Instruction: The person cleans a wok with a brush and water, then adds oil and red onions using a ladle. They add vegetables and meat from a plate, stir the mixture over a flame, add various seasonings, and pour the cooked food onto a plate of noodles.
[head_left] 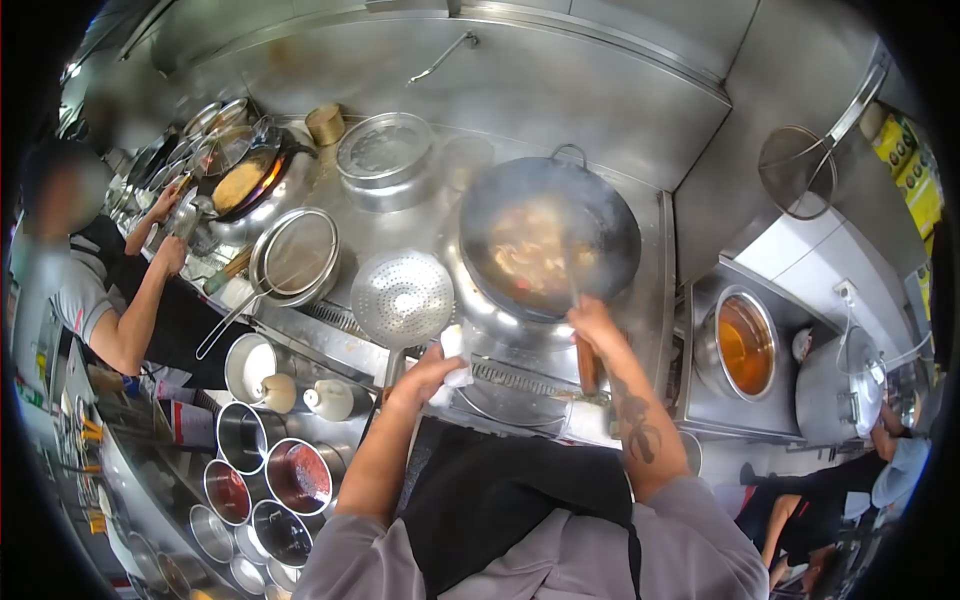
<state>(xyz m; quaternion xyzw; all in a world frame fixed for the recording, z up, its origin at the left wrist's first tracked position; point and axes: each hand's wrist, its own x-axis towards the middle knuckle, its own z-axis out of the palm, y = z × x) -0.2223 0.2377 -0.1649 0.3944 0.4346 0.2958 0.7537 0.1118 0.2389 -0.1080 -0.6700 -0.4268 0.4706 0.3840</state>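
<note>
Right hand [596, 322] wraps the wooden ladle handle [586, 364], grip closed around it just below the wok [548, 236] rim; the ladle shaft runs up from the fist into the wok's food, bowl end blurred by steam. Left hand [428, 374] presses on a white cloth [456, 356] at the front edge of the steel desk [640, 300], fingers curled on it, grip tight on cloth. Cloth sits left of the wok base, touching the hand, near the perforated strainer [402, 297]. Wok sits on its burner, dead ahead of both hands. Seasoning bowls [296, 476] lower left. Another person's hands [168, 230] work a second wok [243, 183] far left. Oil pot [744, 344] right.
</note>
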